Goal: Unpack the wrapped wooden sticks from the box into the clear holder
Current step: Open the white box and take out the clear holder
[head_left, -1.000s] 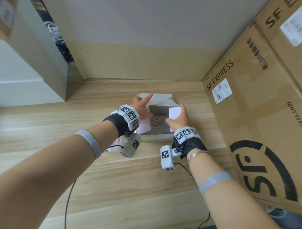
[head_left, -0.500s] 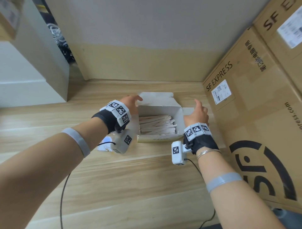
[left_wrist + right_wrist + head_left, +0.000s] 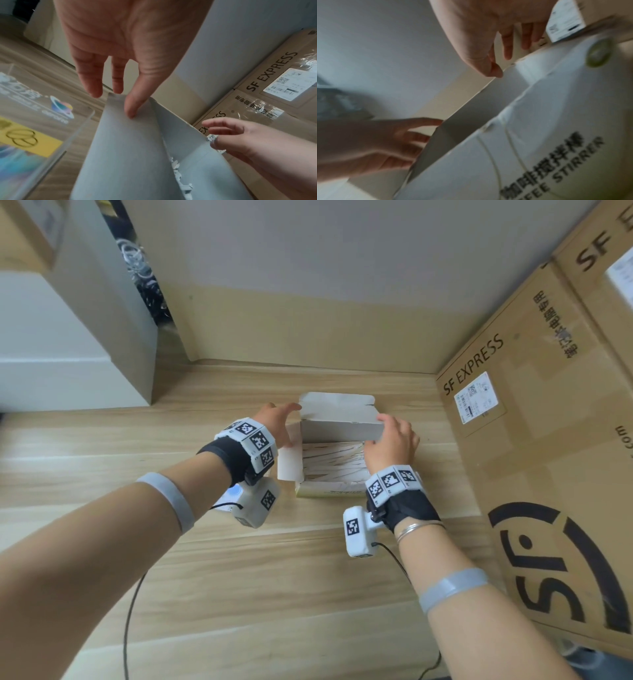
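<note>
A small white box [image 3: 327, 492] sits open on the wooden table, with paper-wrapped sticks [image 3: 334, 463] lying crosswise inside. Its grey lid [image 3: 342, 430] stands up at the far side. My left hand [image 3: 287, 413] is at the lid's left corner, and its straight fingers [image 3: 132, 111] touch the left flap. The right hand [image 3: 387, 424] curls over the lid's right end, with the thumb [image 3: 495, 72] on its edge. The box side reads COFFEE STIRRER [image 3: 556, 169]. The clear holder [image 3: 42, 121] with printed stickers stands just left of the box, and in the head view it is mostly hidden under my left wrist.
Large SF Express cardboard cartons [image 3: 534, 446] wall off the right side close to the box. A white block [image 3: 68, 361] stands at the back left and a wall closes the back. Wrist-camera cables [image 3: 130, 611] trail over the near table.
Both hands have moved from the spread side flaps to the far corners of the box. The lid, which lay folded back, now stands up.
</note>
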A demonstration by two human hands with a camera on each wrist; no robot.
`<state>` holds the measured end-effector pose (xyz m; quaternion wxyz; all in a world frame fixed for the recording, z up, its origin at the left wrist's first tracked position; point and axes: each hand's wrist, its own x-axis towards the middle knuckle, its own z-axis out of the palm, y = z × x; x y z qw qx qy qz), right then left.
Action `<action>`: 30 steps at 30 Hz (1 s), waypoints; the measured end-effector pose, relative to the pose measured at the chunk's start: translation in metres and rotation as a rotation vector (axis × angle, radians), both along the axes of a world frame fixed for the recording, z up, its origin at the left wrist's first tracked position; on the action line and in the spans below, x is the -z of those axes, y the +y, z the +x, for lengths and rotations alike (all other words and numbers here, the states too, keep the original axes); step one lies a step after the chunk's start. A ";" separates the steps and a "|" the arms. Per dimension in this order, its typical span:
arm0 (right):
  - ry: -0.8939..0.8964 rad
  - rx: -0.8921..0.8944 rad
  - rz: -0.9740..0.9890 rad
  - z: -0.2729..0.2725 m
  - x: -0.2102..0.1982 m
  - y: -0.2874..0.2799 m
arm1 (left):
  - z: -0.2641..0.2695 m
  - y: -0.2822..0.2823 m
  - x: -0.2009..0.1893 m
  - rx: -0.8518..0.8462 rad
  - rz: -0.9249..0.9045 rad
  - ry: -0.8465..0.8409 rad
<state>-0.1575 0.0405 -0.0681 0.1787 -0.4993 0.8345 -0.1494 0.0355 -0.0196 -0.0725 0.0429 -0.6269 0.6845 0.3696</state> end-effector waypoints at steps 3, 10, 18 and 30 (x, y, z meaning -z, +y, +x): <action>-0.084 -0.164 -0.058 0.033 -0.006 -0.006 | 0.017 -0.002 -0.002 -0.024 -0.032 -0.046; -0.333 -0.274 0.026 0.109 -0.005 -0.011 | 0.060 0.005 0.006 -0.160 -0.003 -0.130; -0.150 -0.363 0.362 0.139 -0.002 -0.014 | 0.085 0.017 0.017 -0.323 0.156 0.024; -0.505 -0.205 0.111 0.152 0.008 -0.025 | 0.094 0.015 -0.001 -0.678 0.043 0.423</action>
